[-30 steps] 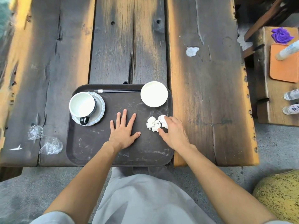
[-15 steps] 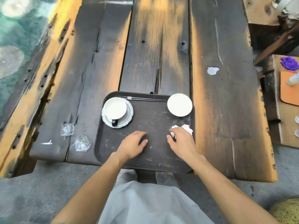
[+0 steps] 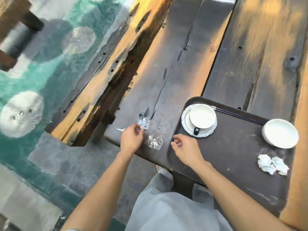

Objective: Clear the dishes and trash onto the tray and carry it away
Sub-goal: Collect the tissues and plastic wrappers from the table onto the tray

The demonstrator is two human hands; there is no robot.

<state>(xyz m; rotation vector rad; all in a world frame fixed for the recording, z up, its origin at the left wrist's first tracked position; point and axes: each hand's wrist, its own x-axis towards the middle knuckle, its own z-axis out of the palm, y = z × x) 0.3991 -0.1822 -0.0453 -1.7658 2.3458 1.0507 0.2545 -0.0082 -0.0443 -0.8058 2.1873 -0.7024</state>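
Note:
A dark brown tray (image 3: 233, 147) lies at the table's near edge. On it stand a white cup (image 3: 202, 117) on a saucer (image 3: 186, 125), a white bowl (image 3: 280, 133), black chopsticks (image 3: 240, 115) along the far rim and crumpled white tissue (image 3: 272, 164). Left of the tray, two clear plastic wrappers lie on the wood: one (image 3: 143, 121) by my left fingertips, another (image 3: 155, 141) nearer the edge. My left hand (image 3: 131, 139) touches the first wrapper with fingers curled. My right hand (image 3: 185, 148) hovers over the tray's left rim, loosely curled and holding nothing.
The table (image 3: 175, 64) is made of dark weathered planks with gaps and cracks. A small white scrap (image 3: 120, 129) lies by the left hand. Beyond the table's left edge is a teal patterned floor (image 3: 41, 80). My grey clothing (image 3: 166, 205) shows below.
The view has swung left. Both hands left the tray's middle and the tissue; the left hand now reaches the wrappers beside the tray, the right hand sits at the tray's left rim.

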